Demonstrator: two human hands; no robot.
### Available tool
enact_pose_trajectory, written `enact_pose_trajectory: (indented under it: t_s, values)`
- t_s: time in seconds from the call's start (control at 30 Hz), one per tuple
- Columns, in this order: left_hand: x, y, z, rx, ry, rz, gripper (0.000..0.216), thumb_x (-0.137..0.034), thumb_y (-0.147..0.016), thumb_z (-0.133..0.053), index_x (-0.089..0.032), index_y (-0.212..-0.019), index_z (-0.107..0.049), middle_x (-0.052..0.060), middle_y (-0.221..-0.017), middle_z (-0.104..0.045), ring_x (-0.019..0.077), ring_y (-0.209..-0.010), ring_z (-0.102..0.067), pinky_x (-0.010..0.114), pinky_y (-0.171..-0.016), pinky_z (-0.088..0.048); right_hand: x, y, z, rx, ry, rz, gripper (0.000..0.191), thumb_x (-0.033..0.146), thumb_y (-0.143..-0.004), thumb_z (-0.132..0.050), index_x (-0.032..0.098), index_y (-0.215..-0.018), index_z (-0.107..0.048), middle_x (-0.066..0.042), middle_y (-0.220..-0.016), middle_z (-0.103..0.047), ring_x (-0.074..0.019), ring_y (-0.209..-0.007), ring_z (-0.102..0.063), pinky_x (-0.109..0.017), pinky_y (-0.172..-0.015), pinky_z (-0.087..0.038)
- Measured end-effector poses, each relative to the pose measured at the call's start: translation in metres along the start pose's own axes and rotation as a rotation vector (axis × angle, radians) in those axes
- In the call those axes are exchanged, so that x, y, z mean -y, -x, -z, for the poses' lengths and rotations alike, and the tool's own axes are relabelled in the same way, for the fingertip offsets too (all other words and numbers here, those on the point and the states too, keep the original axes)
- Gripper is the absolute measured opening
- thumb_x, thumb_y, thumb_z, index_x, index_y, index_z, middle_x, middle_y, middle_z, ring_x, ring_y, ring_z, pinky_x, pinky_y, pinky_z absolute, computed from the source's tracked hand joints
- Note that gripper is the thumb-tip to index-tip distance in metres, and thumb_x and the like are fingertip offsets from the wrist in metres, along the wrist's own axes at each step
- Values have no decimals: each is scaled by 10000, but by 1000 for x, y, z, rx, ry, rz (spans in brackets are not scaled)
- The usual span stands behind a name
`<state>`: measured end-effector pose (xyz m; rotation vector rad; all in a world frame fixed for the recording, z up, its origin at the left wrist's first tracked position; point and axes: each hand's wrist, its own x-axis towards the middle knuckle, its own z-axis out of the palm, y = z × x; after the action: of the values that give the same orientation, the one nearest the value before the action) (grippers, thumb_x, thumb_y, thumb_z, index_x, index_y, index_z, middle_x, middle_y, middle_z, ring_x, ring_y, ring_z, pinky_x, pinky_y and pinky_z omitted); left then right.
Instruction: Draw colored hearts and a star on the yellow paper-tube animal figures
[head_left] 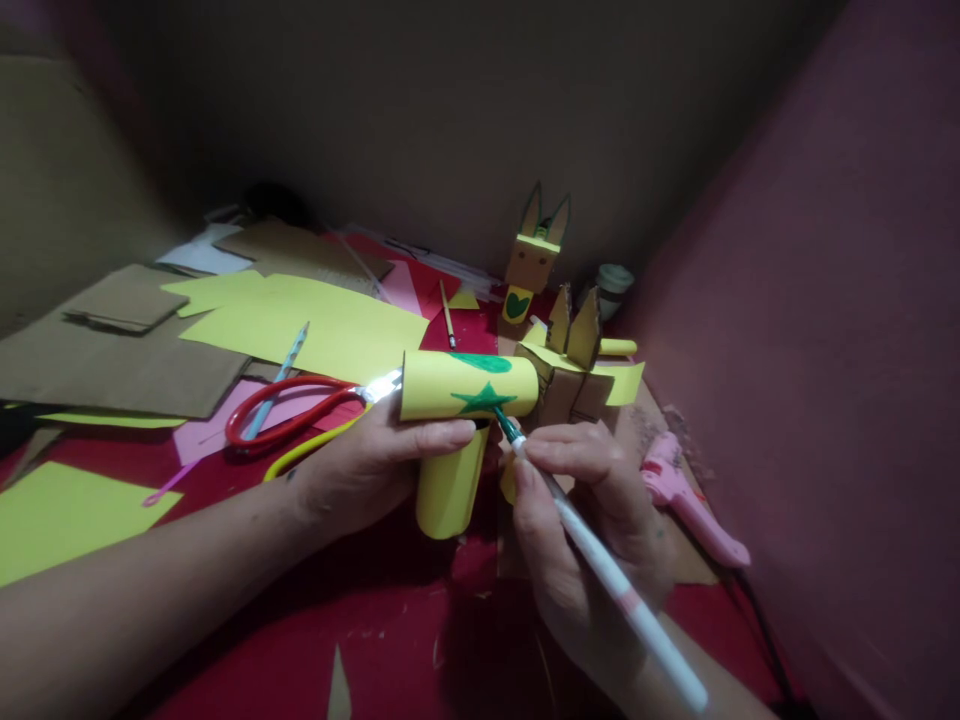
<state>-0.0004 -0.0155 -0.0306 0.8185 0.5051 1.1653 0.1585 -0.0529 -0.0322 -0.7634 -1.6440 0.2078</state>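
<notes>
My left hand (375, 465) is closed round a paper animal figure (465, 390) made of yellow tubes, with a cardboard head and pointed ears on its right end. A green star and a green oval are drawn on the tube body. My right hand (592, 510) pinches a white marker (615, 580) with a green tip, and the tip touches the tube just below the star.
A second cardboard animal (534, 262) stands at the back. Red-handled scissors (289, 410), a blue pen (281, 378), a pencil (448, 317), yellow paper sheets (300, 325) and cardboard pieces (112, 360) lie at the left. A pink glue gun (686, 500) lies at the right on the red surface (337, 640).
</notes>
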Motion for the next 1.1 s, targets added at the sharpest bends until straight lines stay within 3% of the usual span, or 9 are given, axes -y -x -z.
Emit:
enact_pose_trajectory:
  t_s: [0.23,0.43,0.57,0.83,1.1]
  values:
    - [2,1,2,8,5,18,309,-156,-747,-840,-175,-1053,-806,65,-1012,-829,234,-905,-769,319,-837,-624,0,-1,0,1,12,-34,223,8,-879,-586,216,-960,-588,-2,-867,-653,-116,-792,-633,-262,-701,-552]
    - [0,2,-1,35,32,-15,271,-113,-796,-790,-169,-1060,-812,44,-951,-837,168,-811,-765,214,-749,-620,0,-1,-1,-12,12,-10,227,20,-874,-602,226,-970,-605,-3,-858,-659,-136,-795,-643,-299,-703,-558]
    - [-1,2,-1,55,40,-14,283,-82,-822,-754,-173,-1083,-812,52,-966,-839,173,-832,-775,214,-781,-624,-1,0,-1,0,19,12,234,31,-876,-614,228,-1002,-617,-12,-866,-678,-155,-809,-658,-335,-724,-558]
    - [-1,2,-1,26,7,-18,263,-109,-795,-781,-180,-1045,-823,53,-1006,-837,206,-904,-779,242,-829,-627,0,-2,-1,-9,51,6,230,-4,-860,-597,213,-935,-596,1,-819,-656,-119,-773,-638,-275,-715,-544]
    - [-1,2,-2,72,39,-5,229,-104,-824,-764,-171,-1038,-813,39,-937,-838,170,-817,-776,200,-743,-620,-1,0,-1,5,24,2,229,33,-879,-615,230,-994,-624,-11,-857,-684,-156,-791,-655,-340,-723,-544]
